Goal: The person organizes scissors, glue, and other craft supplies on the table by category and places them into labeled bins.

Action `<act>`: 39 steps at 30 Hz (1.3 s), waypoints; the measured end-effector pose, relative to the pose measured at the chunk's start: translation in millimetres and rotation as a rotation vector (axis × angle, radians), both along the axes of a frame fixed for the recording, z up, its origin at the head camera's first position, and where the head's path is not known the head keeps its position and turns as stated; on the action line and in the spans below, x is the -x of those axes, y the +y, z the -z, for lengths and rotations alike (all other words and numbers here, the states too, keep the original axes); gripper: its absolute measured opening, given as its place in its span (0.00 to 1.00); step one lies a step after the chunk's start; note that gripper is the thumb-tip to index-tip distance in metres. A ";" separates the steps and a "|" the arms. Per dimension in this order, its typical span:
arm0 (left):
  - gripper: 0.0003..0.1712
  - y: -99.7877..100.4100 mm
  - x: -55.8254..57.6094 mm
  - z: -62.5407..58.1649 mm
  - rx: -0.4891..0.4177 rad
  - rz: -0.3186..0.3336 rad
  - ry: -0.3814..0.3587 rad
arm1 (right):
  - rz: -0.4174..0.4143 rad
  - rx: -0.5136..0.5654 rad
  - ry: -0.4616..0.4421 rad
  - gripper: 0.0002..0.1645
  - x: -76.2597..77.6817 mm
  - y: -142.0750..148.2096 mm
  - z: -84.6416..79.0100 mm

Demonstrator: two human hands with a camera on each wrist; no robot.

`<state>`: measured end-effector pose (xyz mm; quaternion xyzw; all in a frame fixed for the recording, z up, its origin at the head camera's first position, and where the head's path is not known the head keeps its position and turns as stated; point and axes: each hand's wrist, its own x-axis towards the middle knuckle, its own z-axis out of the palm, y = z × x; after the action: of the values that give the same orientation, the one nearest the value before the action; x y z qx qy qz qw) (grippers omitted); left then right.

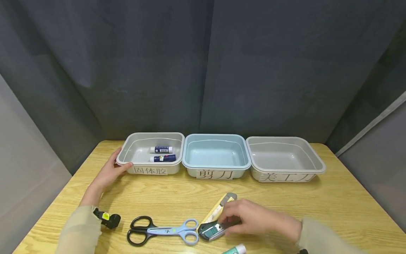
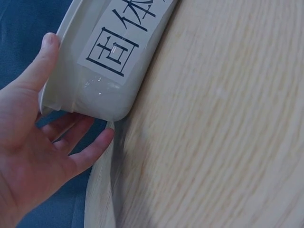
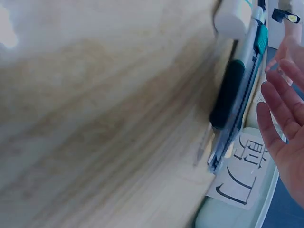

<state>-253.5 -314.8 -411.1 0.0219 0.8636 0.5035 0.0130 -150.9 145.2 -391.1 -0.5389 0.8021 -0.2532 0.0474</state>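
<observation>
Nearest, a green glue stick (image 1: 235,250) is poking in at the bottom edge of the frame, and just above it the right hand (image 1: 250,218) is reaching over the green utility knife (image 1: 211,231), fingers loosely parted, contact unclear, with the scissors (image 1: 166,231) lying lower left of centre and the yellow utility knife (image 1: 216,210) just behind. At centre left the left hand (image 1: 109,173) is holding the corner of the left grey bin (image 1: 172,169), two blue glue sticks (image 1: 163,158) lying inside, the blue bin (image 1: 219,151) and right grey bin (image 1: 288,155) standing rightward.
</observation>
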 end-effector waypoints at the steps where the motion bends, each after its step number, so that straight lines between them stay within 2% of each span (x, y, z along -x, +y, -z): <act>1: 0.52 0.1 0.1 0.0 0.000 0.001 0.000 | -0.014 0.005 -0.011 0.13 -1.8 0.6 1.5; 4: 0.52 0.3 0.3 0.0 0.003 0.001 -0.001 | -0.061 0.011 -0.038 0.16 -7.3 2.2 6.0; 8: 0.52 0.5 0.0 -0.7 0.015 -0.009 -0.007 | -0.090 -0.019 -0.013 0.18 -12.8 3.0 12.1; 12: 0.53 0.3 -0.4 -1.0 0.027 -0.015 -0.008 | -0.082 -0.059 0.044 0.19 -15.5 2.7 16.3; 17: 0.53 -0.8 -0.3 0.1 0.020 -0.012 -0.004 | -0.089 -0.096 0.161 0.17 -19.2 2.4 19.9; 21: 0.52 -1.1 0.3 0.9 0.016 -0.008 0.007 | -0.060 -0.122 0.225 0.15 -22.9 2.8 21.6; 31: 0.52 -1.1 0.1 0.5 0.001 0.000 0.011 | -0.072 -0.129 0.267 0.14 -23.7 1.6 23.6; 39: 0.52 -0.6 -1.0 -0.4 0.011 -0.001 0.008 | -0.118 -0.136 0.213 0.12 -22.3 1.4 21.7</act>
<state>-252.6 -315.5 -410.7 0.0235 0.8665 0.4985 0.0095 -128.6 146.6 -412.8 -0.6043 0.7849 -0.1364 0.0132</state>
